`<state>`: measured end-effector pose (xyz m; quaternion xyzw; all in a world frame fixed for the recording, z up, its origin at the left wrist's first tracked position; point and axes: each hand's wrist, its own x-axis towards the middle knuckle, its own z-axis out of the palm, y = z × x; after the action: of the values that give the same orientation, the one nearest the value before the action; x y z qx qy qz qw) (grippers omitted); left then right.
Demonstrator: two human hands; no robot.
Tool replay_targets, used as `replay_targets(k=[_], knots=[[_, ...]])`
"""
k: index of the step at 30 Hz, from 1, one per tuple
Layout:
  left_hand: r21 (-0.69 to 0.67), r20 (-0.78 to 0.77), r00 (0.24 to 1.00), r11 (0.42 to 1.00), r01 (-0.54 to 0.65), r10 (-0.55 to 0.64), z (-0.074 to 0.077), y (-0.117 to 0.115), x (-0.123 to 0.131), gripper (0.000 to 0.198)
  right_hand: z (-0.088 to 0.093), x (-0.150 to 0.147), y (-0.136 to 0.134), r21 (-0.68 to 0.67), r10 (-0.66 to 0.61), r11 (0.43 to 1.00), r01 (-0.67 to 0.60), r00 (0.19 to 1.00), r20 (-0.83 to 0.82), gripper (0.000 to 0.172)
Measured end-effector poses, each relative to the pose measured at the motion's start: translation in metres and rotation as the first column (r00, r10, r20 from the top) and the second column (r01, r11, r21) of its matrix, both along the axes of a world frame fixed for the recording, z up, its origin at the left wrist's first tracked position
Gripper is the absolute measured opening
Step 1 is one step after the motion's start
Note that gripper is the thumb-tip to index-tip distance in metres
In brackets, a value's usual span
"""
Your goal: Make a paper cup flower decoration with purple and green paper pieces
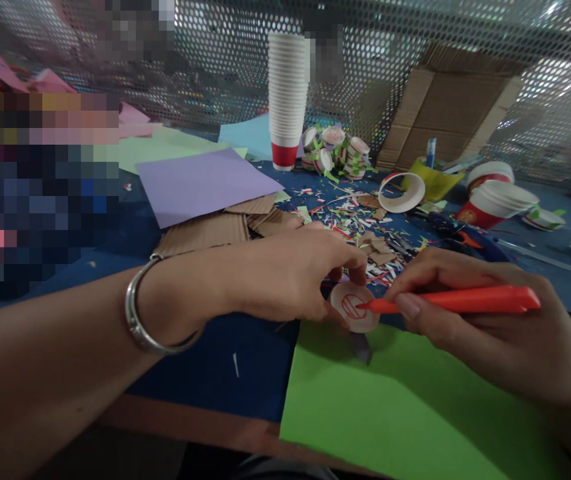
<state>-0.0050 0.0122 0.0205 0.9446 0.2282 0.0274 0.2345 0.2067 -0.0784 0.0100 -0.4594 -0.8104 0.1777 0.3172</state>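
My left hand (pixel 293 273), with a silver bangle (pixel 140 313) on its wrist, pinches a small round paper cup bottom (pixel 353 305) printed with a red logo. It holds that disc at the top edge of a green paper sheet (pixel 415 407). My right hand (pixel 485 327) grips an orange pen or cutter (pixel 455 300), its tip touching the disc.
A tall stack of white and red paper cups (pixel 287 93) stands at the back. Cut cup rings (pixel 335 150), paper scraps (pixel 360 213), cardboard pieces (pixel 215 230), a purple sheet (pixel 200 183), more cups (pixel 495 200) and a cardboard box (pixel 450 107) lie on the blue table (pixel 225 360).
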Motion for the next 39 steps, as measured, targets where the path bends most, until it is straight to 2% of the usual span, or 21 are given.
replay_targets(k=[6, 18, 25, 31, 39], knots=[[0.038, -0.022, 1.0, 0.999, -0.009, 0.01, 0.0018, -0.0009, -0.0005, 0.044, -0.0016, -0.0017, 0.0047, 0.037, -0.048, 0.998, 0.047, 0.999, 0.014, 0.012], [0.066, -0.02, 1.0, 0.998, -0.009, 0.01, -0.0012, -0.0002, -0.0005, 0.044, -0.0089, 0.0028, 0.0075, 0.032, -0.039, 0.999, 0.037, 0.998, 0.045, 0.012], [0.084, -0.016, 1.0, 0.996, -0.007, 0.008, -0.001, 0.0005, -0.0003, 0.041, -0.0044, 0.0024, 0.0059, 0.006, -0.017, 1.0, 0.017, 0.998, 0.054, 0.014], [0.039, -0.007, 1.0, 0.999, -0.003, 0.003, -0.0013, 0.001, 0.0, 0.041, 0.0, 0.0021, 0.0042, -0.012, -0.002, 1.0, 0.003, 0.999, 0.053, 0.017], [0.052, 0.008, 1.0, 0.999, 0.002, -0.002, -0.0027, 0.0017, -0.0007, 0.039, -0.0016, 0.0043, 0.0032, -0.001, 0.018, 1.0, -0.018, 0.998, 0.059, 0.016]])
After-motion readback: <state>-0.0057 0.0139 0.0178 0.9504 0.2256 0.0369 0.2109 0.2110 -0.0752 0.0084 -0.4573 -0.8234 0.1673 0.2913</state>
